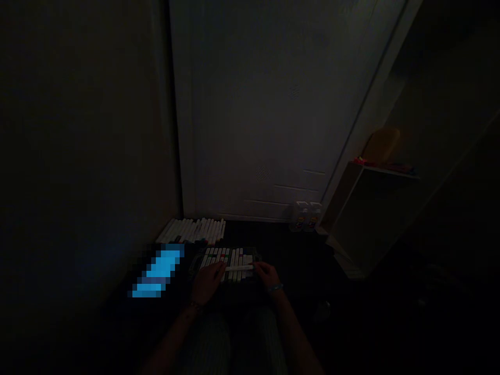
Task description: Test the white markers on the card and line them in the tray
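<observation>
In the dim head view, a white marker [239, 269] lies level between my two hands, above a clear case [254, 251] filled with a row of white markers with coloured ends. My left hand [208, 280] has its fingers closed on the marker's left end. At the other end, the fingertips of my right hand [267, 274] are pinched around the tip. The darkness hides which part is cap and which is body. Both hands hover over the case's near side and cover part of it.
More white markers [193, 230] lie side by side at the back left of the dark table [273, 245]. A glowing, blurred blue screen [159, 272] is left of the case. Two clear jugs [305, 216] stand by the back wall. A shelf unit [349, 192] rises at the right.
</observation>
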A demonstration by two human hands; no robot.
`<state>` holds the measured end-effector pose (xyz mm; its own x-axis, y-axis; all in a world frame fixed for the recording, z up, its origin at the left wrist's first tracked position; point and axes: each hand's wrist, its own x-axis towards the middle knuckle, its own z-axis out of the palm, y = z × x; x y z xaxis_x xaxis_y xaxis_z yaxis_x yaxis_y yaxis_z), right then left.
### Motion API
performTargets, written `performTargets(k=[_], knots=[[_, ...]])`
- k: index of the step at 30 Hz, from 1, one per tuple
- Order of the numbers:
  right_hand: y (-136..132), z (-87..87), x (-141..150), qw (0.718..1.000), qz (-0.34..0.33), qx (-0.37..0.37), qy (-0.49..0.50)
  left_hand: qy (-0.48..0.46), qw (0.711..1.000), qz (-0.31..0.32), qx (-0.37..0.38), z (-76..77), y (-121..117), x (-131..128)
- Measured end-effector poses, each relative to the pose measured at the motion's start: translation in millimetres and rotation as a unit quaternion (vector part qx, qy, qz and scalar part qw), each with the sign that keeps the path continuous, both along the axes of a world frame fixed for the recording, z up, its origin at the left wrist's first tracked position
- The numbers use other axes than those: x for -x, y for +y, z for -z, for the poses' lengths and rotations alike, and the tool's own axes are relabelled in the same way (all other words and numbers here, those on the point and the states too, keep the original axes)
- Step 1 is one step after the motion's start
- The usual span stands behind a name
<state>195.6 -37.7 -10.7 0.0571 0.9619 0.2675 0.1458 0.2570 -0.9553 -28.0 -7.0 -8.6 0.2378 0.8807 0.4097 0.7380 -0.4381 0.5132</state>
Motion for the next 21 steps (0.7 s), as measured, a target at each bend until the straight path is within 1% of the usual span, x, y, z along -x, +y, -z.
performTargets(k=[8,12,17,21], knots=[[-3.0,-6.1,1.3,1.0,-0.003,0.017,-0.002,0.0,1.0,0.003,0.002,-1.8,-0.5,-0.3],[-0.2,-2.0,0.1,1.0,-0.002,0.018,-0.003,0.007,1.0,0.009,0.006,-3.2,-0.9,-0.5],[2.2,4.4,-1.4,1.0,-0.003,0.002,-0.008,0.008,1.0,0.012,0.014,-4.6,-2.3,0.0],[2.3,6.0,-1.7,1.0,0.006,0.011,-0.011,0.001,1.0,0.014,0.015,-6.6,-3.9,-0.8]])
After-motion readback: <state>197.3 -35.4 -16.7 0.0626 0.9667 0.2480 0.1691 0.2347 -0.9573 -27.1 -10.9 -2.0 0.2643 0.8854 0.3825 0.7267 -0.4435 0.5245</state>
